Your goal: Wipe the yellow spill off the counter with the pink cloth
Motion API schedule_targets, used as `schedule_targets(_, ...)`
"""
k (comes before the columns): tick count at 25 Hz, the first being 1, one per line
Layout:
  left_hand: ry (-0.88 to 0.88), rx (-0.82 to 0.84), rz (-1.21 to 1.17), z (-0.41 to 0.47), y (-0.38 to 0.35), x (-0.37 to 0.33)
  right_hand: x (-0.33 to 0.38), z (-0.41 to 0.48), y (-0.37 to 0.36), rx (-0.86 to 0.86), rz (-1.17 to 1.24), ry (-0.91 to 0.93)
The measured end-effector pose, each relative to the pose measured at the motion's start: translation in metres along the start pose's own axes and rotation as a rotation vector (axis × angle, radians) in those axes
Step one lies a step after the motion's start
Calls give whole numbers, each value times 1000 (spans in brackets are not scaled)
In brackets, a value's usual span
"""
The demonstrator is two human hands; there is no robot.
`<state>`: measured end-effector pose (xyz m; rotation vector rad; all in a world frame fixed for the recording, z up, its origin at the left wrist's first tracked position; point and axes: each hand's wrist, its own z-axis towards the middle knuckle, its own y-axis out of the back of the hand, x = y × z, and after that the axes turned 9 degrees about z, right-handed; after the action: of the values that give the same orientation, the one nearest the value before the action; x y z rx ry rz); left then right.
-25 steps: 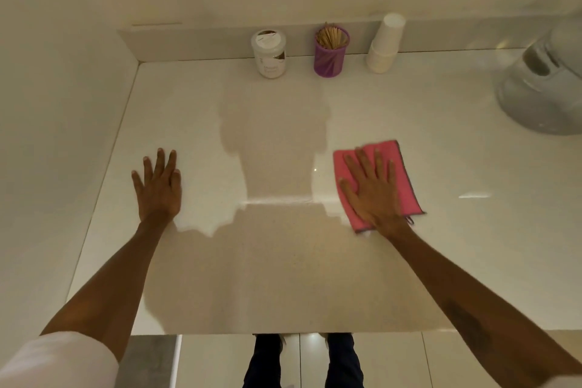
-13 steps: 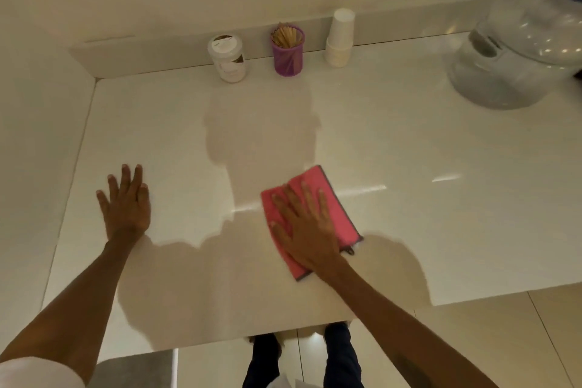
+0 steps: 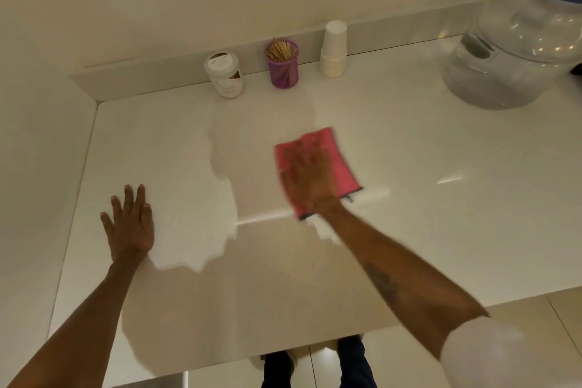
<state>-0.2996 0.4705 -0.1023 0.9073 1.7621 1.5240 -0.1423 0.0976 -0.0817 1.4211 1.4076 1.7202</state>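
The pink cloth (image 3: pixel 338 164) lies flat on the white counter (image 3: pixel 441 230), near its middle. My right hand (image 3: pixel 310 181) presses down on the cloth with the fingers spread; hand and cloth are motion-blurred. My left hand (image 3: pixel 130 224) rests flat on the counter to the left, fingers apart, holding nothing. No yellow spill shows on the counter; only my shadow darkens the surface.
Along the back wall stand a white lidded jar (image 3: pixel 225 74), a purple cup of wooden sticks (image 3: pixel 282 64) and a stack of white paper cups (image 3: pixel 334 49). A large clear water bottle (image 3: pixel 516 50) sits at the back right. The counter's front edge is close to my legs.
My right hand has slid the pink cloth away from me, toward the back of the counter. The left hand stays planted. The view has shifted.
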Motion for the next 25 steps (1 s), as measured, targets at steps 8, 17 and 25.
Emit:
schedule_targets(8, -14, -8, -8, -4, 0, -4, 127, -136, -91, 210, 67, 433)
schedule_targets(17, 0, -8, -28, -4, 3, -5, -136, -127, 25, -121, -53, -311)
schedule_targets(25, -5, -8, -24, -5, 5, -5, -19, -90, -18, -117, 98, -215)
